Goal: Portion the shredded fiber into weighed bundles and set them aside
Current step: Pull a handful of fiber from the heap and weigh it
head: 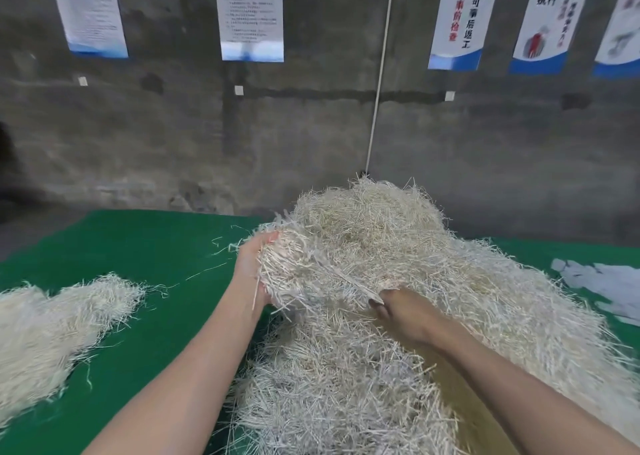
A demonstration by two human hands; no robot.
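Main pile of shredded fiber heaped ctr-right on green table cover. Left hand cupped under clump at pile's left edge. Right hand closed on same clump from right, fingers buried in strands. Separate smaller bundle far left, apart from pile.

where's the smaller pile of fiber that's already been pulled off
In the head view the smaller fiber pile lies at the far left on the green table cover, apart from the big fiber heap that the left hand and right hand are working.
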